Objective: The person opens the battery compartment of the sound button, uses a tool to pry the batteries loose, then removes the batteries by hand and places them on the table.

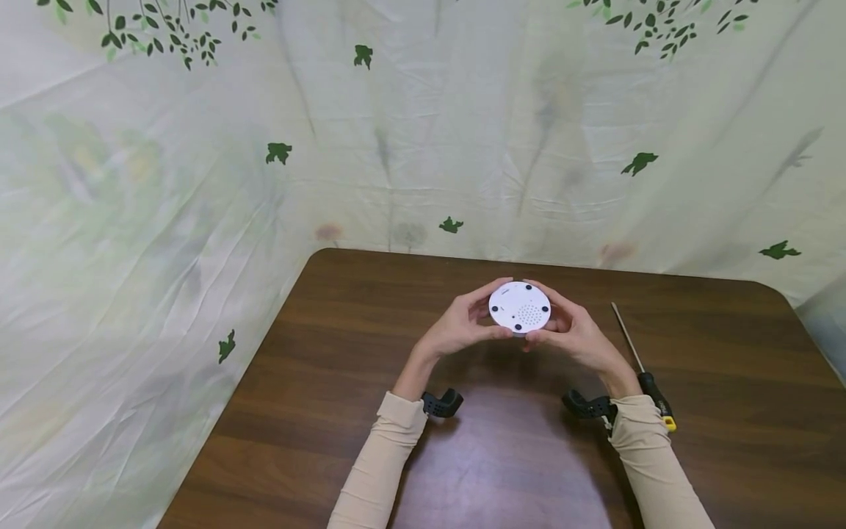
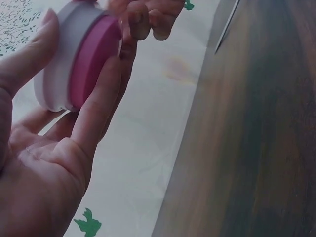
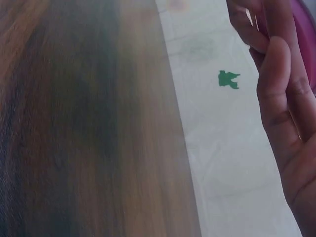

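Note:
Between both hands is a round white and pink device point(image 1: 519, 307), raised above the table. Its white face, turned toward the head camera, carries dark round feet or plugs near the rim and a patch of small holes. My left hand point(image 1: 460, 325) grips its left edge, thumb at the near rim and fingers around the far side. On the right edge my right hand point(image 1: 577, 332) holds it likewise. In the left wrist view the pink half of the device point(image 2: 91, 64) shows behind the white rim. Only a pink sliver point(image 3: 305, 44) appears beyond the fingers in the right wrist view.
A screwdriver point(image 1: 653, 389) with a black and yellow handle lies on the brown wooden table point(image 1: 317, 382), right of the right wrist, its shaft pointing away. Pale cloth point(image 1: 489, 147) with printed leaves hangs behind the table's far edge and along its left side.

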Demonstrator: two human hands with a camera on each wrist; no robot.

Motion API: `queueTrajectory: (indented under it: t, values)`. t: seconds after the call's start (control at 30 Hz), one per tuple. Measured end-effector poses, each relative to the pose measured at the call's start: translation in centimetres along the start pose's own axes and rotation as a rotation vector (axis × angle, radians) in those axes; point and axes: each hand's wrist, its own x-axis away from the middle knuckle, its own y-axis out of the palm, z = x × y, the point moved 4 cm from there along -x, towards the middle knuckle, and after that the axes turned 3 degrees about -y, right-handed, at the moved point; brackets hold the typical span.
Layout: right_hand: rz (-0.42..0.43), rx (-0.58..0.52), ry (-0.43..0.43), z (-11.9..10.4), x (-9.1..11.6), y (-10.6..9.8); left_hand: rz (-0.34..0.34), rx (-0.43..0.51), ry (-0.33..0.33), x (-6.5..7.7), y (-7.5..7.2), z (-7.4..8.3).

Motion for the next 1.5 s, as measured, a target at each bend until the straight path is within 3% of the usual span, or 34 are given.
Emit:
queueTrajectory:
  t: [0.27,0.4,0.5,0.77,0.83,1.0,1.07,1.17,1.33,1.43,1.5]
  values:
    - [0.092,-0.021,-0.043,0.2,-0.6,0.6,0.174,-0.004,-0.011,-0.4,0.5,-0.2]
    - [0.107,-0.043,-0.052,0.4,-0.8,1.0,0.213,0.004,-0.011,-0.4,0.7,-0.1]
    - [0.084,-0.043,-0.069,0.5,-0.8,1.0,0.195,0.033,-0.004,-0.4,0.6,-0.2]
    - [-0.037,-0.064,-0.059,0.1,0.0,0.2,0.046,0.1,-0.005,-0.2,0.6,-0.1]
    - [0.003,-0.04,-0.057,0.3,0.0,0.0,0.069,0.104,0.006,-0.4,0.6,-0.3]
    - [0.16,0.002,-0.036,0.7,-0.4,0.2,0.218,0.055,0.018,-0.7,1.0,-0.2]
    - [0.175,-0.003,-0.04,0.9,-0.5,0.4,0.244,0.025,0.018,-0.7,1.2,0.0]
    - [0.14,-0.042,-0.066,0.9,-0.5,0.6,0.202,0.044,0.014,-0.7,1.2,0.1]
    - [0.013,-0.13,-0.089,0.6,0.0,0.4,0.039,0.167,-0.007,-0.3,0.6,0.1]
    - [-0.053,-0.128,-0.078,0.5,0.3,0.1,-0.035,0.189,-0.011,0.0,0.4,0.1]
    - [-0.058,-0.093,-0.058,0.5,0.4,0.0,-0.039,0.186,-0.013,0.0,0.3,-0.1]
